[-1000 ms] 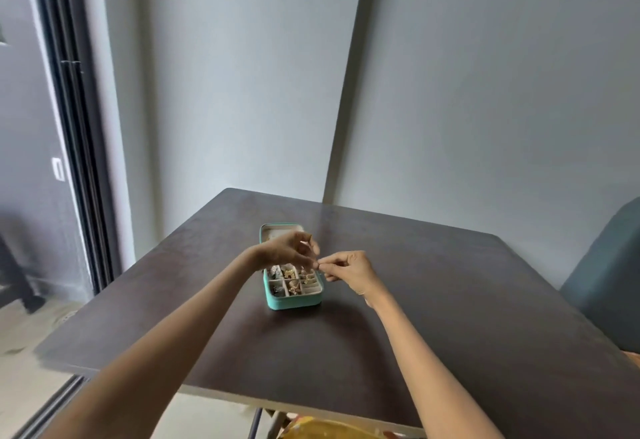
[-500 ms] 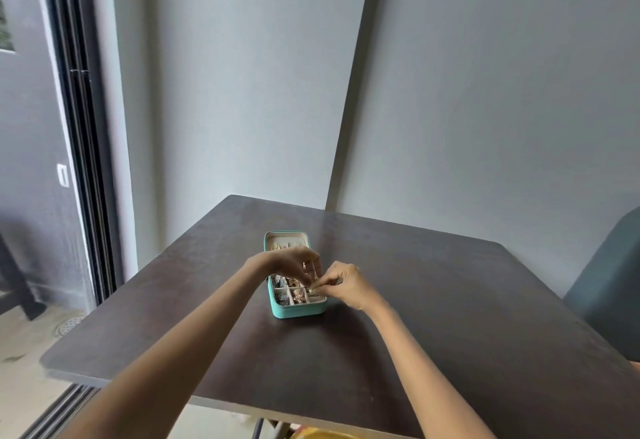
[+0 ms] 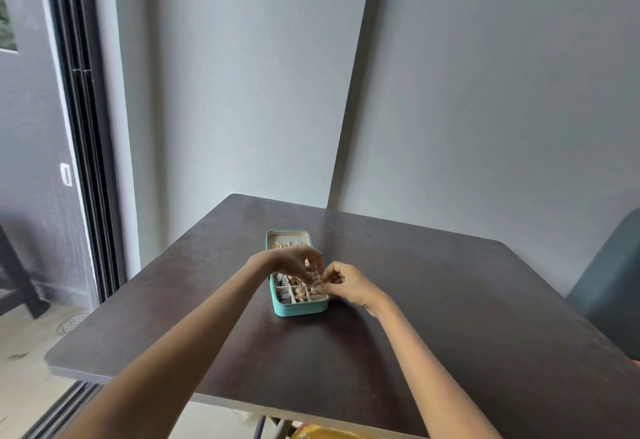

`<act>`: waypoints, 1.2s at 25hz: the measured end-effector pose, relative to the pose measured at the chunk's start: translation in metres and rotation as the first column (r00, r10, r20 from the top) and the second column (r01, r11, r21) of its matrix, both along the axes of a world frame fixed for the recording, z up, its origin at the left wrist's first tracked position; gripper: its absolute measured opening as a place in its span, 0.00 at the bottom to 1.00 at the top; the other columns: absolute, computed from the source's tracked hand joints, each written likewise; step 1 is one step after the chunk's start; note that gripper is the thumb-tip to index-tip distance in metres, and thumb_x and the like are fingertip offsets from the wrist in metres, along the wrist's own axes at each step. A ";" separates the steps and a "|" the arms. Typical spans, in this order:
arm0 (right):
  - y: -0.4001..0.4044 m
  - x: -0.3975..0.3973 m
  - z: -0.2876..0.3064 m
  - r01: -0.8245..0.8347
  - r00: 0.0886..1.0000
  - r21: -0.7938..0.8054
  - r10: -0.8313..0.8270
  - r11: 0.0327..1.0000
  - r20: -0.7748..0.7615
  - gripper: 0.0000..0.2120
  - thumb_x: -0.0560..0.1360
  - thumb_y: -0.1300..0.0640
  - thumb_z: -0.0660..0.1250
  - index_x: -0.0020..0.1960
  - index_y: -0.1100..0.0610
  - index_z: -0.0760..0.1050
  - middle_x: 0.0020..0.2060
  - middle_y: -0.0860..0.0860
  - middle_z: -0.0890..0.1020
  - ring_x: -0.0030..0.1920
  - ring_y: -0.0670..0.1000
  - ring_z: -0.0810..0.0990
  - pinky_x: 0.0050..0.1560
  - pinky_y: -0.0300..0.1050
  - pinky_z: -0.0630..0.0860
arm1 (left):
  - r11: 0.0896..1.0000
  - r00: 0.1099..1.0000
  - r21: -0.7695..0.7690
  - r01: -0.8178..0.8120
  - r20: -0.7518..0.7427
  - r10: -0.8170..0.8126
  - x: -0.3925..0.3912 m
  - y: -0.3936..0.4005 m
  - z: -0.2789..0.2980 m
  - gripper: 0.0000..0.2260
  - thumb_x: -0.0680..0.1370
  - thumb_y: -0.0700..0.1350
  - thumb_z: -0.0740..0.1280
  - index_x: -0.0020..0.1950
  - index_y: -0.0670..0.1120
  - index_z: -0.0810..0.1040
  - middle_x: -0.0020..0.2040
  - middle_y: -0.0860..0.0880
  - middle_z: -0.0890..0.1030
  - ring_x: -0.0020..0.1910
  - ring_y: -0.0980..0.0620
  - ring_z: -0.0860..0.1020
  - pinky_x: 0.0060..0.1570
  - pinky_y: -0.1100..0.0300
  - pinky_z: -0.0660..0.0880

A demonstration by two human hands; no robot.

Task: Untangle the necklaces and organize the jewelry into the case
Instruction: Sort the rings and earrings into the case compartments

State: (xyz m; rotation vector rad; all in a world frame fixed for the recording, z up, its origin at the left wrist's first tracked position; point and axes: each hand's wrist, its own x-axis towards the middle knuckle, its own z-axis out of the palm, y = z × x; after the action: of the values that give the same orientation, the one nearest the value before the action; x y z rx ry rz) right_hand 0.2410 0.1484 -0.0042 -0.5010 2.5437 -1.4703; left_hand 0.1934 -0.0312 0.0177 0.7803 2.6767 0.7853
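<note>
A: Where's the case?
B: Teal jewelry case (image 3: 300, 309) sits open mid-table (image 3: 450, 300), compartments holding small pieces.
A: Hands?
B: Left hand (image 3: 298, 261) hangs over its middle, fingers curled down. Right hand (image 3: 343, 282) is at its right edge, fingertips pinching something tiny, possibly a chain; too small to tell.

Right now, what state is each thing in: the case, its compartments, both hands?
Jewelry case: open, flat on the table.
Compartments: several hold jewelry.
Left hand: over the case, fingers curled downward.
Right hand: fingertips pinched at the case's right edge; the piece is too small to tell.
</note>
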 end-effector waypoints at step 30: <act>-0.037 -0.036 -0.002 0.310 0.950 0.277 -0.307 0.910 -0.054 0.22 0.73 0.41 0.64 0.27 0.53 0.66 0.25 0.49 0.72 0.30 0.50 0.75 0.37 0.50 0.77 | 0.522 0.578 0.299 -0.798 0.141 0.803 -0.002 -0.041 -0.011 0.18 0.72 0.40 0.64 0.60 0.38 0.68 0.58 0.39 0.75 0.51 0.40 0.78 0.52 0.48 0.77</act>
State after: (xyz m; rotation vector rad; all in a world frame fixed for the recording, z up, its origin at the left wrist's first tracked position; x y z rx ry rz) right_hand 0.2048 0.1119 -0.0060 -0.0628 2.8775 -1.1508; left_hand 0.1910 -0.0727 0.0063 -0.5430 2.8879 1.4544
